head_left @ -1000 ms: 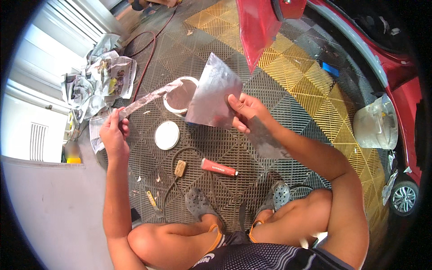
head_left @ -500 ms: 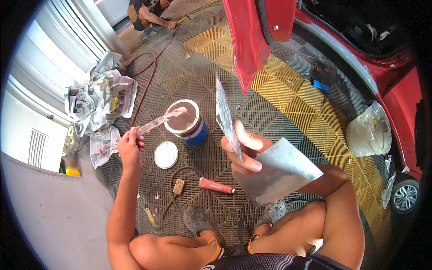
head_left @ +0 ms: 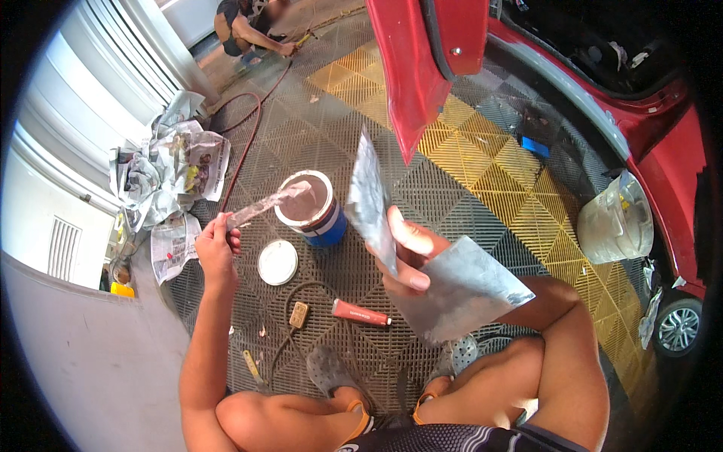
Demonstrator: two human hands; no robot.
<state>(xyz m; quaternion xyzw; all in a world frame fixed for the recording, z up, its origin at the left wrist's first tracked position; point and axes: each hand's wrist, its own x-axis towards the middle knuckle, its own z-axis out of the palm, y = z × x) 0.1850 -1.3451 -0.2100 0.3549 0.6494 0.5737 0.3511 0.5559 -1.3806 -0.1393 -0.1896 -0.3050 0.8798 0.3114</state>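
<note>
The left hand [head_left: 217, 242] is clamping its fingers around the near end of a flat stick [head_left: 256, 212], which is slanting toward the far right with pinkish paste coating its far end. That end is hovering over or dipping into the mouth of a blue can [head_left: 330, 230]; I cannot tell whether it is touching the paste [head_left: 303, 205] inside. The can is standing upright on the slatted floor [head_left: 354, 113], between the two hands and a little far of them. The right hand [head_left: 410, 248] is pinching a thin gray sheet [head_left: 367, 197] between thumb and fingers, the sheet standing nearly on edge just right of the can. A second sheet [head_left: 468, 292] is sticking out to the near right from the same hand; how it is being held there, I cannot tell. A white lid [head_left: 278, 262] is lying flat just near of the can, and farther toward the feet a red tube [head_left: 361, 313] is resting right of a small tan block [head_left: 299, 315]. Crumpled newspaper [head_left: 169, 169] is sitting at the far left, while a cloudy bucket [head_left: 614, 226] is standing at the right beside a red car [head_left: 674, 169].
</note>
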